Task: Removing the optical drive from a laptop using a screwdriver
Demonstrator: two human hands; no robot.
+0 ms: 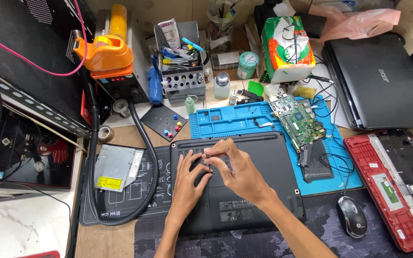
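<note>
Taking the upturned black laptop base (244, 184) as the landmark: far to its left sit an orange-topped rework station (105, 56) and, nearer, a silver optical drive (118, 167) ringed by a thick black hose (144, 143); if an elbow caught that hose, it could drag the drive across the mat. On the base's upper left part, the left hand (187, 184) rests flat, fingers spread wide and holding nothing, steadying the shell. Just beside it the right hand (235, 167) pinches thumb and forefinger narrowly over the vent area; whether something small sits in that pinch cannot be told. A tiny part slipping there would likely vanish into the vents. To the base's upper right, a bare green circuit board (298, 119) lies on the blue mat (230, 122) among loose wires, easily snagged. Further right lie a mouse (352, 217) and a red laptop shell (397, 186).
</note>
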